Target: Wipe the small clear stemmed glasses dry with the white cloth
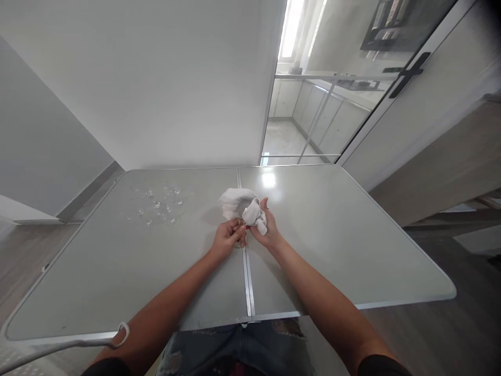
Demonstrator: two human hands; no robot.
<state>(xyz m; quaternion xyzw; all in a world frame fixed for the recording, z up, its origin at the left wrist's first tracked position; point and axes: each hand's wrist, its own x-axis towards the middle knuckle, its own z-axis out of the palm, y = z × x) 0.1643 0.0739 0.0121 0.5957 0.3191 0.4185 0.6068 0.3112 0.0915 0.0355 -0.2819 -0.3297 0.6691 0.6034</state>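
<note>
Over the table's middle seam, my left hand point(228, 236) is closed in a pinch around what looks like the stem of a clear glass. A thin round edge point(238, 247) of that glass shows just below the fingers; the rest is hidden by my hands and the cloth. My right hand point(270, 230) grips a bunched white cloth point(239, 201), its thumb pointing up beside the folds. Both hands meet at the cloth's near side, where a small red spot shows between the fingers. Farther left, several clear glasses point(157, 204) stand grouped on the table, their outlines faint.
The pale folding table point(313, 250) has a metal edge and a central seam. A white wall point(176, 94) rises behind it, with a glass door point(309, 115) at the back right. A grey cable or rod point(74, 343) with a hooked end crosses the front left corner.
</note>
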